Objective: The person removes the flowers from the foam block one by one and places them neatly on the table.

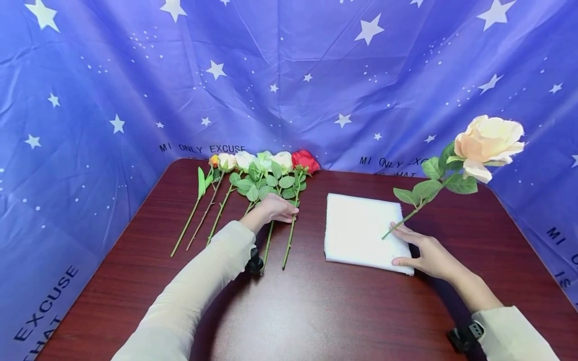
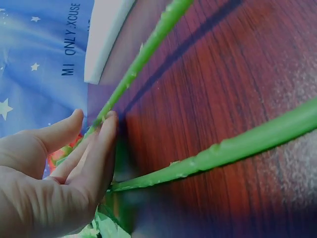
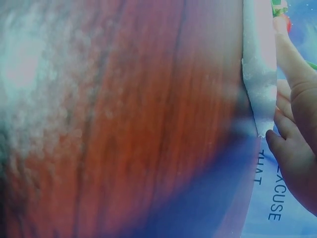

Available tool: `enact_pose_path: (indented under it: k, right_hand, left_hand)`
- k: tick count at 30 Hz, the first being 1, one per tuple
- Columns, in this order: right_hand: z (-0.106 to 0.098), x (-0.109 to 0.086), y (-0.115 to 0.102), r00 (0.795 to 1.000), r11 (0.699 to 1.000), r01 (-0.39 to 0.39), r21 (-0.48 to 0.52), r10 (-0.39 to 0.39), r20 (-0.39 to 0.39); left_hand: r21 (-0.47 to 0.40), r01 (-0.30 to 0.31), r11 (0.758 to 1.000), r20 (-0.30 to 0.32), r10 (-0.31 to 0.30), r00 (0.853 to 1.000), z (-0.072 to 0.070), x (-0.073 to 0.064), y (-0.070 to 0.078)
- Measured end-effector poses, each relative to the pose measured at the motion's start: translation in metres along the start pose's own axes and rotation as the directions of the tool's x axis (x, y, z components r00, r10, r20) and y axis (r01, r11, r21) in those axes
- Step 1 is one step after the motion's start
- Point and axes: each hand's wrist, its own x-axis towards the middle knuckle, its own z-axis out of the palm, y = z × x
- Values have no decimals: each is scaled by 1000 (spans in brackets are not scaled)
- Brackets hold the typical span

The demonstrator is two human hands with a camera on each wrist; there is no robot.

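Observation:
My left hand [image 1: 276, 206] reaches in among a row of artificial roses lying on the table. Its fingertips touch the stem of the red rose [image 1: 305, 161] at the row's right end; in the left wrist view the thumb stands apart from that green stem [image 2: 132, 74]. A second stem [image 2: 223, 151] passes below the fingers. My right hand [image 1: 429, 253] rests on the right edge of a white foam block [image 1: 356, 228], thumb and fingers spread over it. From the block's right side a peach rose [image 1: 489, 143] rises, leaning well to the right.
More flowers lie left of the red one: white roses [image 1: 282, 161], a cream rose [image 1: 227, 161] and an orange bud [image 1: 214, 161]. A blue star-printed cloth [image 1: 280, 100] hangs behind the dark wooden table [image 1: 280, 316].

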Motion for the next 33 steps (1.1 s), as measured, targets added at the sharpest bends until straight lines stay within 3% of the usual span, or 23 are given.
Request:
enact_pose_path:
  k: [5,9,13,19,23,27,33]
  right_hand:
    - [0,0,1,1000,1000,11,-5,-11,-12]
    - [1,-1,2,1000,1000,11,-10,-11,-15]
    - [1,-1,2,1000,1000,11,-10,-11,-13]
    - [1,0,2,1000,1000,6,-12,-7,-11]
    - [0,0,2,1000,1000,4,-18,-4,-14]
    - [0,0,2,1000,1000,7,-19,-8,-16]
    - [0,0,2,1000,1000,15,-15,-16,-15]
  left_hand:
    - [48,-31,998,1,31,1000,1,-4,2]
    - [82,-62,995,-32,64,997,5,-7,3]
    - [124,-83,989,-59,90,994,12,-9,6]
    - [210,-145,967,-53,159,986,27,-10,14]
    - [217,-204,955,-26,215,976,41,-9,19]
    - [183,-253,950,38,251,967,57,-7,23]
    - [197,-349,916,125,329,936,84,-1,29]
